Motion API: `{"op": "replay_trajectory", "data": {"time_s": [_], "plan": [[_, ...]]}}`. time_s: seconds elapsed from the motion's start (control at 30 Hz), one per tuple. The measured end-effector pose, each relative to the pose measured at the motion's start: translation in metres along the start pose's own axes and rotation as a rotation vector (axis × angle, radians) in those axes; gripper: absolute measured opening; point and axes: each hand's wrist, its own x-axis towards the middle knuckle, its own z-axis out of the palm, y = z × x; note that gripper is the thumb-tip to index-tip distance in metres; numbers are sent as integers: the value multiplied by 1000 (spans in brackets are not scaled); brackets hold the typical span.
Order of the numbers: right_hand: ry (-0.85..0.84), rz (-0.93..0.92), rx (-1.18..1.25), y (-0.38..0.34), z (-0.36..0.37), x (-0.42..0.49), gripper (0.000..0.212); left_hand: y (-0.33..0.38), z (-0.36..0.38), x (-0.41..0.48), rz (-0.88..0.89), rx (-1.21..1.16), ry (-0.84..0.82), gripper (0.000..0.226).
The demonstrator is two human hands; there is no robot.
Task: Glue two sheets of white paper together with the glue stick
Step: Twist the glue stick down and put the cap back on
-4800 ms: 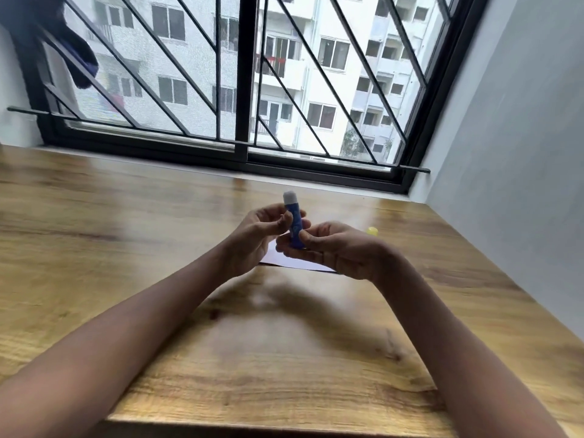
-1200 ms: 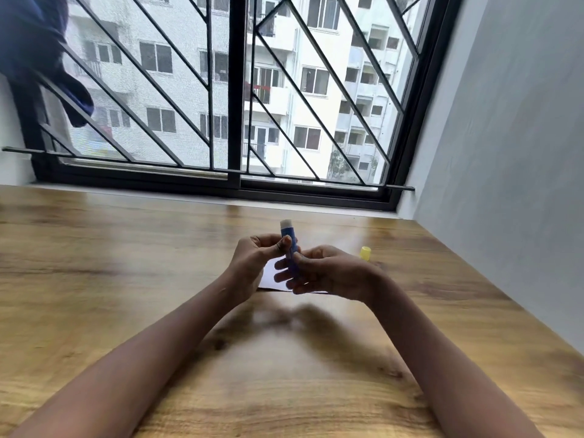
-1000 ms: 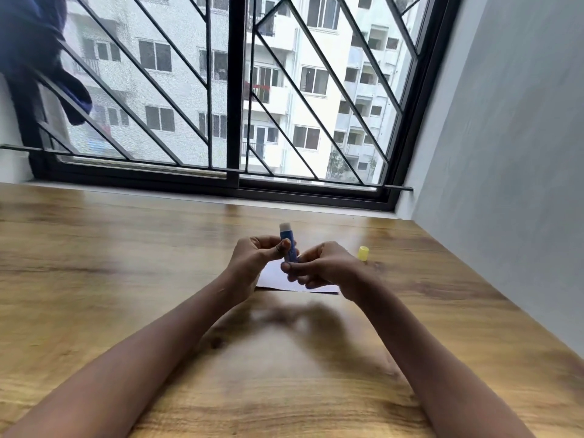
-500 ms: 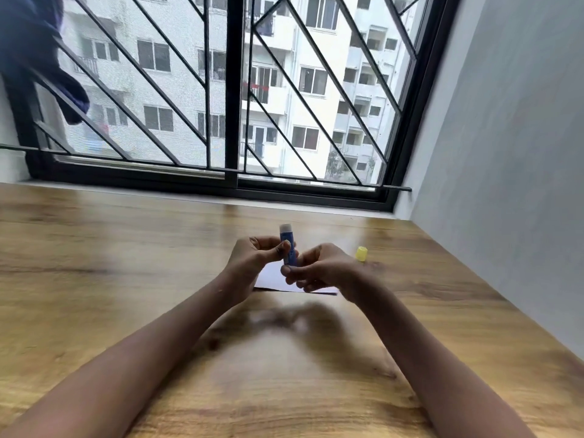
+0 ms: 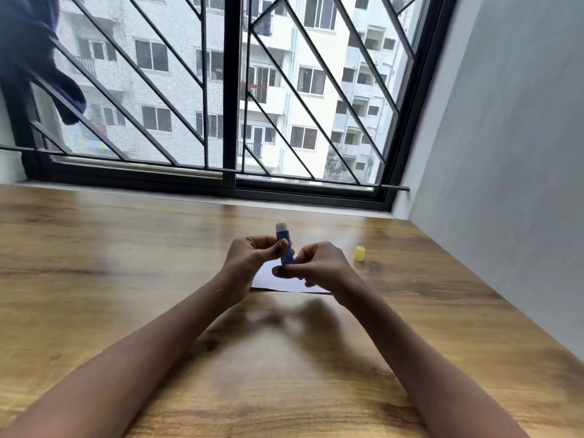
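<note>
A blue glue stick (image 5: 284, 245) stands upright between both hands, its pale glue tip exposed at the top. My left hand (image 5: 249, 263) pinches the tube's middle with thumb and fingers. My right hand (image 5: 319, 267) grips the tube's lower end. White paper (image 5: 278, 284) lies flat on the wooden table (image 5: 126, 263) beneath the hands, mostly hidden by them; I cannot tell how many sheets there are. The glue stick's yellow cap (image 5: 359, 252) stands on the table to the right of my right hand.
A barred window (image 5: 227, 105) runs along the table's far edge. A grey wall (image 5: 505, 153) borders the table on the right. Dark blue cloth (image 5: 31, 58) hangs at the upper left of the window.
Both hands keep hold of the glue stick in nearly the same place. The right hand's fingers have shifted slightly around the tube's base. The cap and paper have not moved.
</note>
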Motion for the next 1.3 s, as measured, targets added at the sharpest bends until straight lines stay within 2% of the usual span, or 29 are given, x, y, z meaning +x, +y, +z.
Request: {"op": "replay_trajectory", "data": {"time_s": [0.03,0.13,0.17,0.23,0.3,0.33,0.4,0.5,0.6,0.7,0.77,0.8,0.9,0.97,1.1,1.3], "plan": [[20,-13,-43,0,1,0,30,0,0,0,-2,3,5,18],[-169,5,-111,-3,-7,-1,28,0,-1,0,-16,-3,26,27],[-175,-8,-108,-3,-14,1,27,1,-1,1,-22,-12,29,27],[42,-79,-156,4,-34,10,25,1,-1,1,-27,-11,36,29],[349,-116,-338,20,-54,24,19,1,0,0,-18,18,31,31],[438,-91,-424,31,-62,30,18,1,0,-1,-11,41,20,32],[447,20,-536,53,-72,42,28,1,2,-4,15,111,3,30],[339,136,-595,73,-77,49,42,2,4,-6,49,187,0,18],[302,116,-566,76,-75,45,35,2,3,-7,60,214,13,12],[394,77,-553,75,-74,44,27,2,2,-8,61,232,14,11],[437,28,-469,69,-72,45,24,3,2,-8,61,247,10,13],[428,5,-347,64,-71,46,23,4,2,-8,61,248,5,15],[238,-39,255,38,-58,38,25,5,3,-10,68,234,-14,19],[80,-74,510,20,-47,30,26,6,4,-11,79,239,-18,22],[-73,-123,601,2,-31,19,28,7,3,-11,93,249,-30,22],[-86,-168,523,-1,-28,17,25,7,4,-10,88,267,-29,14]]}}
